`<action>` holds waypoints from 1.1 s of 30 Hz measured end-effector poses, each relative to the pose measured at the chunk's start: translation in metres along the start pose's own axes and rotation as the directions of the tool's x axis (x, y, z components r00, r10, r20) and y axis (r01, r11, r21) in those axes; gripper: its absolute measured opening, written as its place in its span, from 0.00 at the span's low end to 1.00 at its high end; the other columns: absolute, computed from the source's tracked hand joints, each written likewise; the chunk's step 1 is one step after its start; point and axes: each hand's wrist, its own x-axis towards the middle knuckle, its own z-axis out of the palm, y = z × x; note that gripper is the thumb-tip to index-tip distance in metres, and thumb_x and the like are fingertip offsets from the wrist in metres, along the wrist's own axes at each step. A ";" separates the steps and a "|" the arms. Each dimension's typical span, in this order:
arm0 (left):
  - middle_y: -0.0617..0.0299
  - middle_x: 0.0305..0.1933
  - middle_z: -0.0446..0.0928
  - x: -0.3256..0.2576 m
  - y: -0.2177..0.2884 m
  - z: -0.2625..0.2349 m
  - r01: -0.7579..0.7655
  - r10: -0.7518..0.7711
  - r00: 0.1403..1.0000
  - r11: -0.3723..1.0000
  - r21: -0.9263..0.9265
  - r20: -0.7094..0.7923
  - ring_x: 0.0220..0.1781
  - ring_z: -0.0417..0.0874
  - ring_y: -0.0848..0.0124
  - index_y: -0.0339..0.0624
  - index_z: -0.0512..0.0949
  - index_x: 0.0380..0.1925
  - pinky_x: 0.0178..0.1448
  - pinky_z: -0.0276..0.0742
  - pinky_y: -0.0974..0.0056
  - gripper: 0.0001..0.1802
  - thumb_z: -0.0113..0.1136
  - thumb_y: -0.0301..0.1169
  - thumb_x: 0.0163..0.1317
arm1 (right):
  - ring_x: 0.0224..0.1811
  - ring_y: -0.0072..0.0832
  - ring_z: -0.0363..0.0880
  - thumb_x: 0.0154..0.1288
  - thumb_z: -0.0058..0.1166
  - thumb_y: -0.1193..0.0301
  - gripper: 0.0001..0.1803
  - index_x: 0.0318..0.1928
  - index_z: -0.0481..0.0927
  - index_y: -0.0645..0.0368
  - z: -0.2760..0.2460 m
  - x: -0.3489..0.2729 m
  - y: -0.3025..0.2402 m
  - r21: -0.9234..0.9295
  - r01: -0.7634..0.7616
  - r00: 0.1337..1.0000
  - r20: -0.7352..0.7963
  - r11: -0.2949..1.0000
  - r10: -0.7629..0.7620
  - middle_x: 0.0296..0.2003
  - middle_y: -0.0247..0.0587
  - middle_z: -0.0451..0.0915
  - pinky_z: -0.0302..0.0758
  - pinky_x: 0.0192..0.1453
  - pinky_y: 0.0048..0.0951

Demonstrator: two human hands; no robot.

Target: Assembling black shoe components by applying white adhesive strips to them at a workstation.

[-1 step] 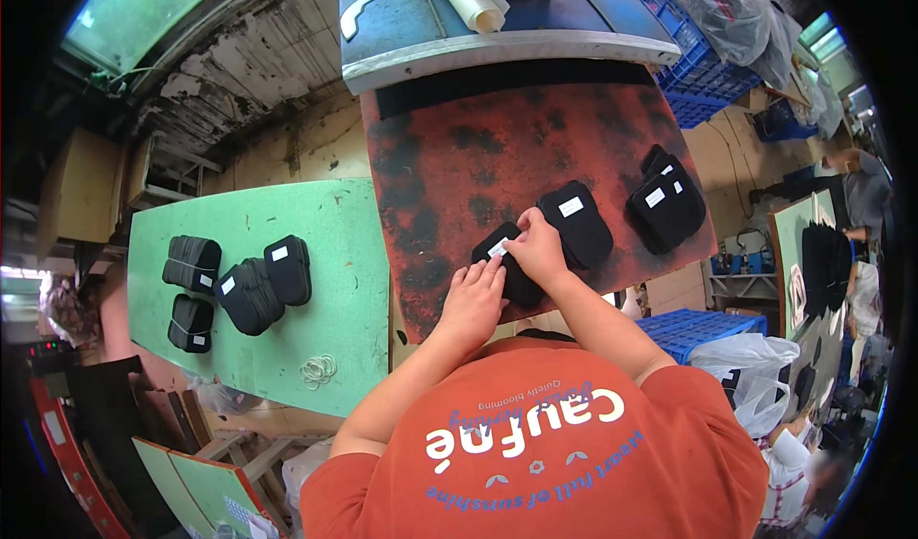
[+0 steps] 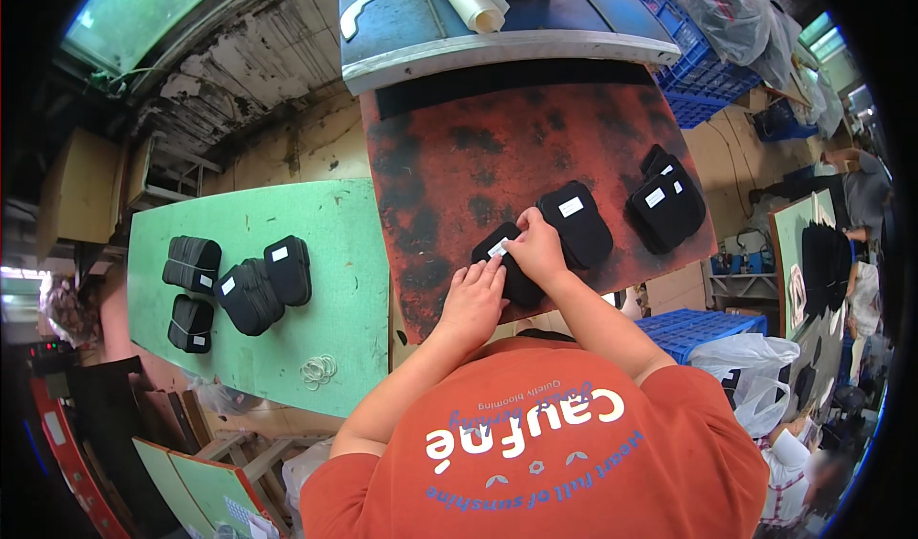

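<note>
A stack of black rounded fabric pieces [image 2: 523, 288] lies near the front edge of the red-black worn board, partly hidden under both hands. A small white label [image 2: 497, 248] sits on its top. My right hand [image 2: 537, 247] pinches the label's right end between thumb and fingers. My left hand [image 2: 475, 293] rests along the stack's left side, its fingers stretched out and their tips just below the label. Right beside my right hand is another black stack [image 2: 585, 238] with a white label on top. Farther right lie more labelled black pieces [image 2: 666, 216].
At left, a green table [image 2: 258, 357] carries several banded black stacks [image 2: 251, 295] and a pile of pale rubber bands [image 2: 318, 372]. Beyond the board [image 2: 440, 176] stands a blue machine bed [image 2: 402, 22] with a metal edge. Blue crates [image 2: 703, 333] flank the right side.
</note>
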 end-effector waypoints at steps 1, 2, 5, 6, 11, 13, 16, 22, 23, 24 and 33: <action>0.54 0.65 0.65 0.001 0.000 -0.001 0.001 -0.001 1.000 1.000 0.000 0.000 0.64 0.66 0.57 0.36 0.68 0.57 0.66 0.58 0.53 0.29 0.59 0.37 0.56 | 0.30 0.41 0.80 0.47 0.65 0.75 0.19 0.38 0.70 0.62 -0.001 0.000 -0.005 -0.061 -0.025 0.999 0.021 0.998 0.026 0.24 0.46 0.78 0.76 0.37 0.36; 0.54 0.64 0.65 0.002 0.002 -0.002 0.006 -0.006 1.000 1.000 -0.020 -0.012 0.62 0.67 0.57 0.35 0.68 0.56 0.65 0.59 0.53 0.29 0.60 0.37 0.56 | 0.33 0.44 0.80 0.47 0.65 0.75 0.18 0.37 0.70 0.62 -0.003 -0.001 -0.008 -0.123 -0.050 0.998 0.038 0.991 0.055 0.27 0.47 0.79 0.75 0.39 0.37; 0.53 0.62 0.67 0.005 0.001 -0.007 0.012 -0.015 0.999 0.996 -0.090 -0.032 0.60 0.68 0.56 0.35 0.69 0.54 0.63 0.62 0.53 0.27 0.61 0.35 0.55 | 0.38 0.47 0.77 0.48 0.64 0.76 0.15 0.35 0.71 0.61 0.002 -0.001 0.006 -0.186 0.090 0.995 -0.019 0.978 -0.095 0.31 0.48 0.77 0.74 0.43 0.39; 0.52 0.61 0.68 0.006 0.000 -0.008 0.013 -0.019 0.999 0.990 -0.141 -0.039 0.59 0.69 0.55 0.35 0.70 0.53 0.62 0.64 0.53 0.26 0.62 0.33 0.54 | 0.38 0.47 0.77 0.48 0.64 0.76 0.15 0.35 0.71 0.61 0.004 -0.002 0.007 -0.187 0.091 0.995 -0.020 0.978 -0.096 0.31 0.48 0.77 0.74 0.43 0.39; 0.51 0.58 0.70 -0.009 -0.014 0.009 -0.066 -0.018 0.967 0.946 -0.316 -0.255 0.60 0.69 0.53 0.33 0.72 0.48 0.63 0.65 0.52 0.23 0.62 0.27 0.51 | 0.40 0.47 0.71 0.51 0.59 0.79 0.09 0.31 0.72 0.59 0.012 -0.011 0.022 -0.262 0.489 0.835 -0.134 0.832 -0.533 0.29 0.44 0.73 0.70 0.43 0.42; 0.50 0.58 0.70 -0.013 -0.012 0.012 -0.113 0.012 0.955 0.937 -0.330 -0.295 0.62 0.68 0.52 0.33 0.73 0.47 0.64 0.64 0.52 0.22 0.62 0.26 0.50 | 0.35 0.47 0.73 0.55 0.57 0.79 0.09 0.34 0.70 0.59 0.016 -0.011 0.031 -0.233 0.537 0.778 -0.235 0.811 -0.582 0.27 0.45 0.74 0.72 0.39 0.41; 0.48 0.61 0.68 -0.018 -0.010 0.017 -0.119 0.035 0.961 0.948 -0.296 -0.274 0.66 0.64 0.52 0.33 0.73 0.47 0.67 0.61 0.52 0.22 0.62 0.27 0.51 | 0.28 0.47 0.74 0.59 0.55 0.78 0.09 0.36 0.67 0.60 0.015 -0.015 0.034 0.122 0.411 0.890 -0.270 0.904 -0.368 0.25 0.47 0.74 0.72 0.33 0.39; 0.47 0.63 0.66 -0.019 -0.012 0.020 -0.065 0.028 0.984 0.976 -0.207 -0.175 0.69 0.61 0.52 0.32 0.73 0.50 0.70 0.58 0.51 0.23 0.61 0.29 0.53 | 0.24 0.47 0.74 0.62 0.53 0.76 0.08 0.36 0.67 0.60 -0.044 -0.007 0.002 -0.017 0.336 0.842 -0.442 0.942 -0.309 0.23 0.49 0.73 0.70 0.29 0.39; 0.47 0.63 0.66 -0.020 -0.011 0.020 -0.063 0.027 0.984 0.977 -0.202 -0.177 0.69 0.61 0.52 0.33 0.73 0.49 0.70 0.57 0.51 0.23 0.61 0.29 0.53 | 0.24 0.48 0.74 0.62 0.53 0.75 0.08 0.36 0.67 0.60 -0.059 0.001 0.001 -0.025 0.316 0.835 -0.468 0.948 -0.290 0.24 0.49 0.73 0.70 0.29 0.41; 0.47 0.63 0.66 -0.019 -0.010 0.019 -0.063 0.028 0.983 0.978 -0.197 -0.179 0.69 0.61 0.52 0.33 0.73 0.49 0.70 0.57 0.51 0.22 0.61 0.28 0.53 | 0.26 0.47 0.74 0.61 0.54 0.75 0.08 0.38 0.68 0.59 -0.072 0.008 0.004 -0.144 0.338 0.791 -0.492 0.930 -0.364 0.25 0.48 0.74 0.71 0.31 0.41; 0.48 0.58 0.70 -0.014 -0.005 0.021 -0.092 0.052 0.970 0.982 -0.163 -0.237 0.64 0.66 0.53 0.32 0.72 0.49 0.67 0.61 0.52 0.23 0.60 0.26 0.51 | 0.41 0.39 0.74 0.50 0.54 0.72 0.06 0.31 0.77 0.57 -0.010 0.002 -0.001 -0.305 0.685 0.728 0.321 0.661 -0.606 0.35 0.42 0.74 0.72 0.43 0.37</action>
